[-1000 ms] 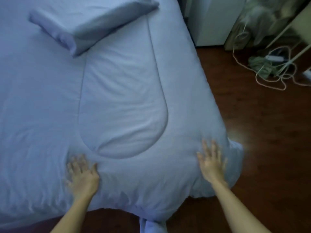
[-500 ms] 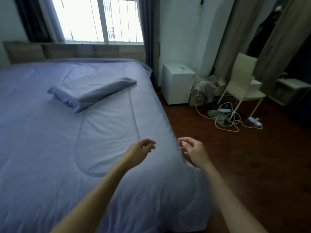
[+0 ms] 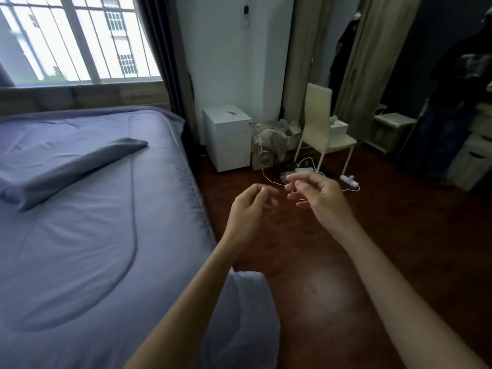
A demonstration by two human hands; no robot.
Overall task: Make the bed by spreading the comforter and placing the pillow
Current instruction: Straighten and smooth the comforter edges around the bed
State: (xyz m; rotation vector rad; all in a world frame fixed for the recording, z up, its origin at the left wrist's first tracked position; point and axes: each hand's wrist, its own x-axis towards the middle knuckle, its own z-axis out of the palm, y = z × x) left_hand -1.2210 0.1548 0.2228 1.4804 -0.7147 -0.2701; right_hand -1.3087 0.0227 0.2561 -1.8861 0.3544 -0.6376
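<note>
One lilac-blue comforter (image 3: 80, 235) lies spread flat over the bed, and the long pillow (image 3: 66, 169) rests slantwise on it toward the window end. Both arms reach forward over the dark wooden floor (image 3: 332, 262) just beside the bed's edge, the left hand (image 3: 250, 211) and right hand (image 3: 316, 198) near each other but apart, fingers loosely curled and grasping nothing. A second ago both palms pressed flat on the comforter, and half a second ago the lifted hands hung over its edge; the pillow has kept its place.
</note>
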